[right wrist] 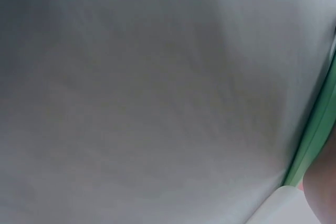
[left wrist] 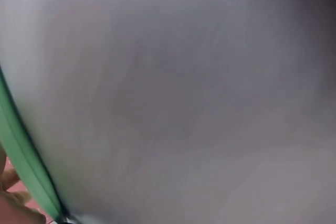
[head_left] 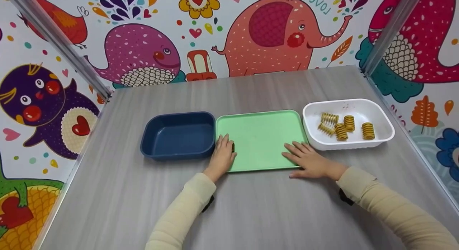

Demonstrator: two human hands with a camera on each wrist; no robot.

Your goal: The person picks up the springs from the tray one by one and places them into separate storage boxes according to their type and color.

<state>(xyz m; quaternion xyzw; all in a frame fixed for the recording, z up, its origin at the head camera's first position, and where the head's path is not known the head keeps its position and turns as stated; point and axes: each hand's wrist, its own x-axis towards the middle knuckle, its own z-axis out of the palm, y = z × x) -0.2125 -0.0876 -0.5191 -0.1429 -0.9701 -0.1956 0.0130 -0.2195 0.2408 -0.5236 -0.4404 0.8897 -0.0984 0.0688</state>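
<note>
Tray (head_left: 260, 135), flat and pale green, lies between the two hands, within both hands' touch. Left hand (head_left: 221, 156) rests along its left rim, fingers extended forward and nothing gripped, the thumb over the tray's surface. Right hand (head_left: 311, 162) lies across its near right corner with fingers spread and straight, holding nothing; the thumb reaches out past the near rim. Just left of the left hand, beside the tray, stands a dark blue basin (head_left: 175, 157). Forward and to the right of the right hand, against the tray's right side, sits a white basin (head_left: 344, 146) holding several ridged yellow-brown coils (head_left: 349, 123). Grey tabletop (head_left: 258, 207) stretches beneath the hands and back under the beige sleeves (head_left: 387, 207). Each wrist view shows mostly blurred tabletop, with a strip of green rim beside part of that hand.
</note>
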